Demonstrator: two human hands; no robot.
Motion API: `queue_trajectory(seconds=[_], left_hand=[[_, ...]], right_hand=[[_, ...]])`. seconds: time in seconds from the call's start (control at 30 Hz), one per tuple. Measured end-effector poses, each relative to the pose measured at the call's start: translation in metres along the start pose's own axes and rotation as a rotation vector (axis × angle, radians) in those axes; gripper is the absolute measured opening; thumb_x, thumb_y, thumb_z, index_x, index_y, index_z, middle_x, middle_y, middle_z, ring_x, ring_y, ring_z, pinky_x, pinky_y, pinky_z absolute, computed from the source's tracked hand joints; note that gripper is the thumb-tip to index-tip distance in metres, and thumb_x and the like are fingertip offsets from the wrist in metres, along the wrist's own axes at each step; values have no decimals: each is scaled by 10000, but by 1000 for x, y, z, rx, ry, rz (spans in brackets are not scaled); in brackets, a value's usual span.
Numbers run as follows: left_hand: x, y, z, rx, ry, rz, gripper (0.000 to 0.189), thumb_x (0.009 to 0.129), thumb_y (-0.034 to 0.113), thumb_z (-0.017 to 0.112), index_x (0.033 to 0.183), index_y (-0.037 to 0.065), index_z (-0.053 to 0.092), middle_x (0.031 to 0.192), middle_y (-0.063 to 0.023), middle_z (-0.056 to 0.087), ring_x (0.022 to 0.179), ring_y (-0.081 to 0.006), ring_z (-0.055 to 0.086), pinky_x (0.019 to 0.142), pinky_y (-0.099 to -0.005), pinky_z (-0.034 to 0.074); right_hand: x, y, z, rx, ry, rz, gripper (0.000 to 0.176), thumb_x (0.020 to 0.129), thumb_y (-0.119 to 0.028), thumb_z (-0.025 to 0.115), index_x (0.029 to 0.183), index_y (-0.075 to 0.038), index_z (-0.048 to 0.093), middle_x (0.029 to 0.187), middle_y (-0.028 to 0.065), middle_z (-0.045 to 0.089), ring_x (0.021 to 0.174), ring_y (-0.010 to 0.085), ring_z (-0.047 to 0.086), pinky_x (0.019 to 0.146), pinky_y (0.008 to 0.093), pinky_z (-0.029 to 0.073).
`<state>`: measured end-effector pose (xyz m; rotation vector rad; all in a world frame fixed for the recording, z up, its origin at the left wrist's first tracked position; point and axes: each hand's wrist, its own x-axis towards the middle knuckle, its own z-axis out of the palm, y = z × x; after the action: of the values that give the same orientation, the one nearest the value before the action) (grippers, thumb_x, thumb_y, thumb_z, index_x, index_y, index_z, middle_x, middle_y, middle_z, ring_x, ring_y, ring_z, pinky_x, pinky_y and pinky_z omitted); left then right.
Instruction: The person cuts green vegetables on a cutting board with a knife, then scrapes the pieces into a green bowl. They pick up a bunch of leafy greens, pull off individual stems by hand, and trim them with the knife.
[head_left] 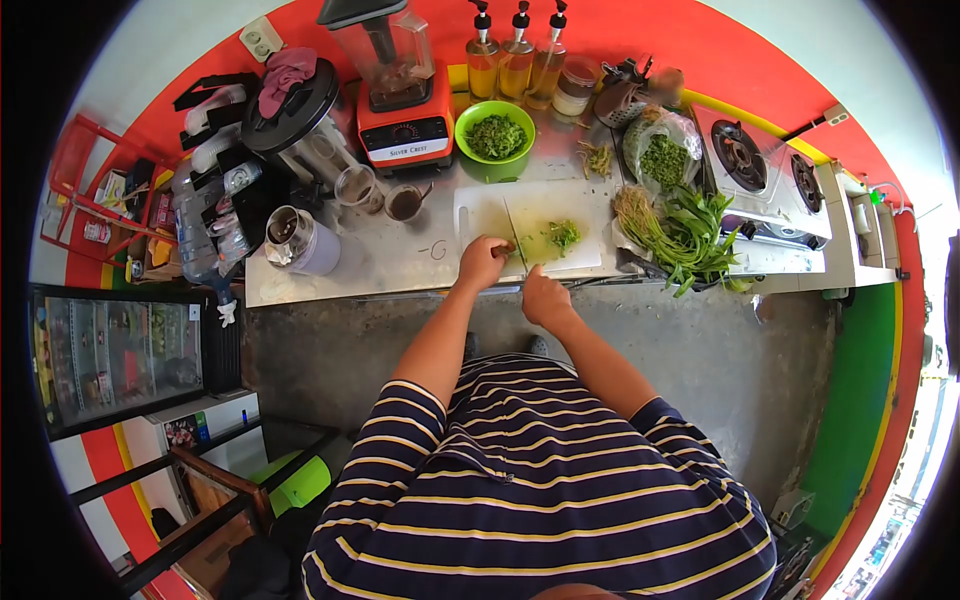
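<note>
for clean cutting on the white board [480,215], tucked left fingertips and short, even strokes would likely serve best, with the chopped greens [563,237] kept clear of the blade. the greens lie in a small pile on the board, right of the knife [514,228]. the right hand [545,300] is closed around the knife's handle. the left hand [484,263] is curled just left of the blade; whether it grips anything, i cannot tell.

A white cutting board [484,207] is seen laid flat near the centre of the frame, its right part tinted yellow-green. There, chopped greens [563,236] are loosely heaped. Left of them, a thin knife [515,230] is held, tip pointed toward the frame's top.
</note>
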<state>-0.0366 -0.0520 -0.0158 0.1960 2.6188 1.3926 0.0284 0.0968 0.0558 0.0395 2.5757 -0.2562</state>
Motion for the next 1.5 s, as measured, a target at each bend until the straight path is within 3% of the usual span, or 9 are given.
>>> queue_trajectory(seconds=[0.17,0.47,0.73,0.97,1.27,1.43,1.5], left_hand=[[0,1,3,12,25,-10,192,768,78,739,950,139,754,850,-95,637,806,-267,643,746,-394,512],[1,-2,2,-23,37,2,230,777,53,742,999,90,700,797,-85,659,713,-207,641,699,-344,518],[1,-2,0,-52,33,32,132,762,84,743,893,93,735,834,-94,662,765,-246,657,723,-379,517],[2,-3,0,-41,43,15,125,766,87,729,890,86,742,844,-97,665,776,-249,662,734,-380,522],[0,-3,-1,-56,43,49,138,760,77,748,898,71,738,828,-104,665,764,-243,668,717,-373,527],[2,-5,0,-48,19,21,180,773,62,759,951,62,735,868,-104,673,744,-201,655,713,-332,530],[1,-5,-1,-41,29,51,176,773,61,758,948,59,733,861,-101,674,731,-197,654,707,-331,531]], right_hand=[[14,0,5,16,43,-17,375,895,-113,605,1184,55,434,1062,282,696,1013,400,704,874,460,569],[4,3,11,24,38,14,352,893,-111,599,1161,52,440,1032,278,703,1009,427,698,864,462,573],[20,2,-25,-24,-34,-58,369,878,-102,605,1164,68,445,1032,302,696,1018,431,695,866,459,572],[5,1,5,-42,26,-44,412,869,-120,629,1178,78,442,1013,298,700,1000,410,706,867,455,574],[10,0,-9,16,-26,-31,372,886,-114,600,1175,63,448,1064,298,689,1024,430,691,882,480,563],[10,2,6,30,16,-26,367,891,-129,589,1172,64,451,1081,317,679,1038,436,684,896,482,556],[23,2,-4,27,8,-22,381,897,-141,616,1183,56,460,1108,271,694,1064,408,688,902,444,564]])
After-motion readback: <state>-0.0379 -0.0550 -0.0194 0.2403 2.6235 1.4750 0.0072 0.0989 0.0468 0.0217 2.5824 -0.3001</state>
